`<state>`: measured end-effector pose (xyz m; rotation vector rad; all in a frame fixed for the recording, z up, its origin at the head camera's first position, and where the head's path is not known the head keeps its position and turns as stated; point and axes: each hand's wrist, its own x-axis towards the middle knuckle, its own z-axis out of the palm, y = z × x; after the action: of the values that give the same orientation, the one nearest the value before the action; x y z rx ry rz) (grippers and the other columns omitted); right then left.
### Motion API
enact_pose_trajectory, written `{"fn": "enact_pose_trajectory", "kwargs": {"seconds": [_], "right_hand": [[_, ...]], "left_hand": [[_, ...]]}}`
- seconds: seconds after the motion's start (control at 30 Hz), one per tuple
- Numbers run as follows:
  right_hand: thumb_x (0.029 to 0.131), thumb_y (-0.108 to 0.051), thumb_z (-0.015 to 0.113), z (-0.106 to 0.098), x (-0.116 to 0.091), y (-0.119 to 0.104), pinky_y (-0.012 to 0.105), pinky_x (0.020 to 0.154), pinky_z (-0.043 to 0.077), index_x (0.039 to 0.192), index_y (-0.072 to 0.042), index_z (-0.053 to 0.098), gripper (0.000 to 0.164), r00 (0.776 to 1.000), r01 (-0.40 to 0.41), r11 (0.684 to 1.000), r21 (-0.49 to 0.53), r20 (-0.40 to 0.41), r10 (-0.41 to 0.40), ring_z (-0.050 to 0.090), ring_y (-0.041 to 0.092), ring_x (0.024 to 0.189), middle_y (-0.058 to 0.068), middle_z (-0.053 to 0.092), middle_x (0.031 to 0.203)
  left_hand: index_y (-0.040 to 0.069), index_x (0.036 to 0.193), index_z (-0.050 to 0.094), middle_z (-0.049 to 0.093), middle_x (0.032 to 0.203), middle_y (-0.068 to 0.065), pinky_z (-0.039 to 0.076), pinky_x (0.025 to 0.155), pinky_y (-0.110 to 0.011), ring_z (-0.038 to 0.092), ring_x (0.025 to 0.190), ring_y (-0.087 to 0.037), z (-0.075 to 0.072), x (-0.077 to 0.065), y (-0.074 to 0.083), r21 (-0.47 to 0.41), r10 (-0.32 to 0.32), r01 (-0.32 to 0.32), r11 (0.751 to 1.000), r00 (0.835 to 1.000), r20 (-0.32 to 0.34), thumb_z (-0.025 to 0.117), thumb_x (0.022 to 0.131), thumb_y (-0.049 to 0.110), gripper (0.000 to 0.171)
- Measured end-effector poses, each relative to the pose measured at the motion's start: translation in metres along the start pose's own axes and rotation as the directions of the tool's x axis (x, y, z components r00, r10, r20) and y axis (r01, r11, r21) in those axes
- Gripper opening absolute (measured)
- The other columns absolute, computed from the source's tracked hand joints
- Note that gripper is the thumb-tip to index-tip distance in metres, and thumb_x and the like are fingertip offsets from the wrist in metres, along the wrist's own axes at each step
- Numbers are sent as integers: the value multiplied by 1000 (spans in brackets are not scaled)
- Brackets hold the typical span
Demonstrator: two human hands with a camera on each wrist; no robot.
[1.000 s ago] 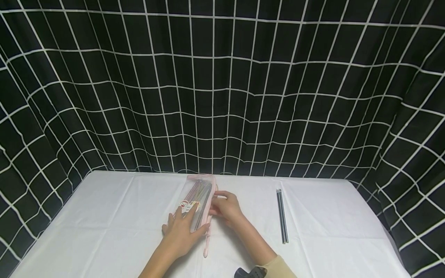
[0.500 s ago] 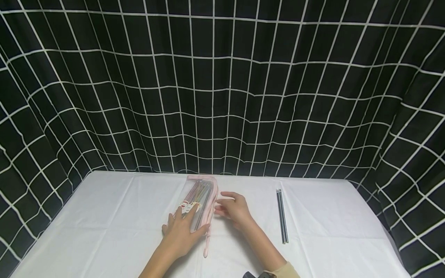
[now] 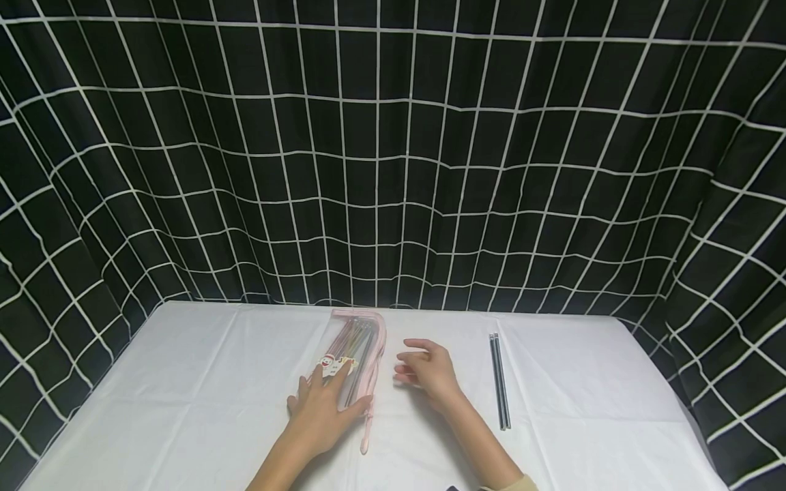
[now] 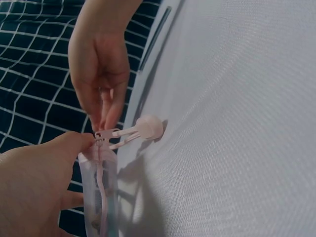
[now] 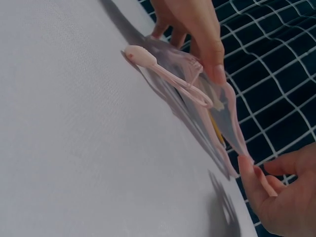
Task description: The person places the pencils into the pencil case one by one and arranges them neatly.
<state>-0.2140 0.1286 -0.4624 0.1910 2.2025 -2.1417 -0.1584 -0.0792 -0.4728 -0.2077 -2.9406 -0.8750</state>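
Observation:
A clear pencil pouch (image 3: 340,344) with a pink zip edge lies on the table, with several slim pencil-like sticks inside and a cartoon print on its front. My left hand (image 3: 322,412) rests on its near part, fingers spread and the thumb on the zip edge. A pink loop strap (image 3: 366,436) hangs from the near end of the zip. In the right wrist view, the zip side of the pouch (image 5: 222,111) gapes. My right hand (image 3: 432,372) is just right of the pouch in the head view, apart from it, its fingers loosely bent and holding nothing.
Two dark pencil-like sticks (image 3: 500,382) lie side by side on the right of the white-covered table (image 3: 583,382). A black curtain with a white grid (image 3: 393,170) stands behind the table and along both sides.
My right hand has come away from the pouch's zip edge and moved to the right. The zip edge now bows outward more. My left hand has stayed in place.

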Motion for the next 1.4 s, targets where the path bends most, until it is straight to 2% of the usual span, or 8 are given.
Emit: {"fn": "enact_pose_trajectory", "kwargs": {"seconds": [0.33,0.57,0.87,1.27,1.4], "right_hand": [[101,6,58,-14,-2,-2,31,69,64,137,17,54,38,999,48,999,5,-12,-47,74,16,75,36,70,113],[101,6,57,-26,-4,-3,29,67,63,137,16,55,38,998,56,998,4,-42,-55,74,15,72,30,74,106],[102,5,57,-38,-5,-2,33,70,64,138,14,56,38,994,73,995,-61,-72,-77,76,19,76,32,72,111],[101,5,59,-51,-3,-3,31,67,63,138,13,57,38,991,83,993,-90,-99,-91,75,17,74,24,75,104],[101,5,59,-58,0,-3,31,67,63,138,13,57,38,988,93,989,-118,-110,-107,76,17,74,29,74,108]], "left_hand": [[15,153,56,45,151,-37,35,96,-84,41,136,-70,1,0,0,-12,-2,2,1000,1000,-4,66,96,59,73],[15,153,56,45,152,-38,36,96,-85,41,136,-70,2,0,-1,-14,5,-5,1000,1000,-5,65,96,61,73],[15,153,55,44,152,-39,33,97,-86,38,137,-72,2,1,-1,-22,8,-8,1000,1000,6,64,97,61,73],[15,153,56,44,152,-39,33,96,-87,39,136,-72,2,0,-1,-21,10,-10,1000,1000,3,65,96,61,74],[15,153,56,44,152,-39,33,96,-87,38,136,-72,1,0,-2,-18,10,-10,1000,1000,2,65,96,61,74]]}}
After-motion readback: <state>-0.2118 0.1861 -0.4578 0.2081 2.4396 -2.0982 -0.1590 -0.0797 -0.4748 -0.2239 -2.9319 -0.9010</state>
